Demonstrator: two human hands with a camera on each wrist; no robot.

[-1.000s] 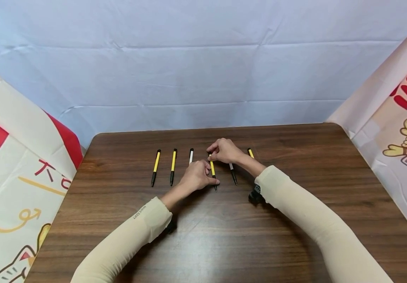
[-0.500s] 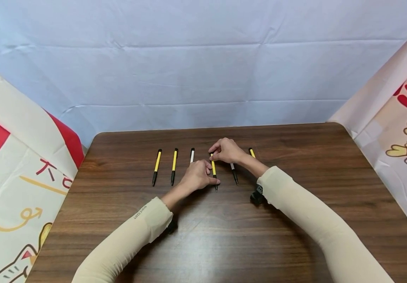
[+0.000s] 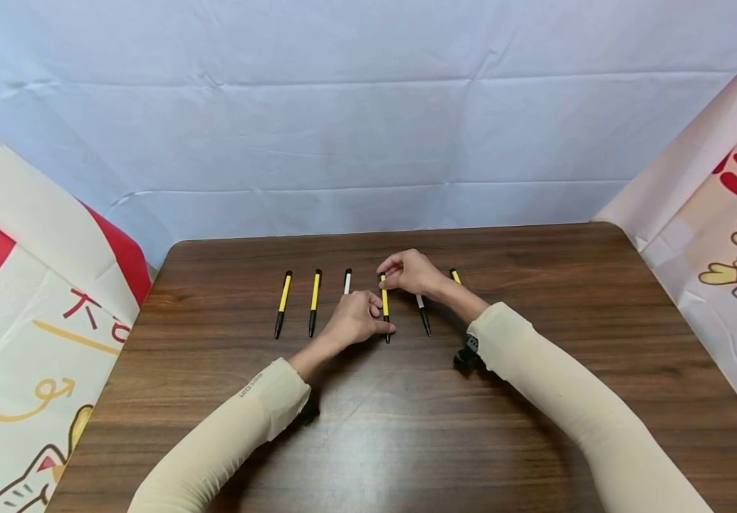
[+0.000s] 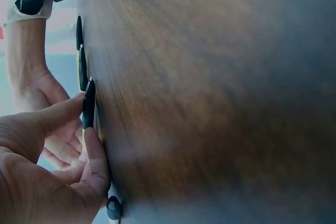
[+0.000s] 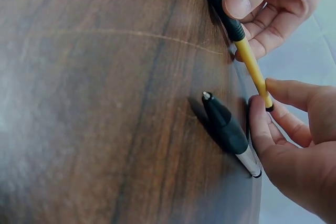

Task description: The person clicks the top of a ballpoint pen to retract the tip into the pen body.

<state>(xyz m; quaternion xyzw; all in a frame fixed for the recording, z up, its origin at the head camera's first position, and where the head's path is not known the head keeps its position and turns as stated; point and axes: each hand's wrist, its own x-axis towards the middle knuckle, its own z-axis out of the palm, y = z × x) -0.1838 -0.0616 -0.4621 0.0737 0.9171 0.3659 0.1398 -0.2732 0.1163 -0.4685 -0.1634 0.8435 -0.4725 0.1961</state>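
Note:
Both hands are on one yellow pen [image 3: 385, 303] with a black grip, near the middle of a row of pens. My left hand [image 3: 354, 318] pinches its black tip end between thumb and fingers, as the left wrist view also shows. My right hand [image 3: 411, 272] pinches the far end; in the right wrist view the yellow barrel [image 5: 253, 69] runs between the two hands. A white pen [image 3: 347, 283] lies left of it, partly hidden behind the left hand. Another white pen [image 3: 423, 313] lies beneath the right hand and wrist, its upper part hidden.
Two yellow pens [image 3: 283, 303] lie at the left of the row. At its right end a further yellow pen [image 3: 455, 275] shows only its top beside the right forearm. The brown wooden table [image 3: 368, 442] meets a pale cloth backdrop [image 3: 342, 142] at its far edge.
The held yellow pen's tip has shifted slightly left, so the pen lies a little straighter. Both hands keep their grip, with only small movement.

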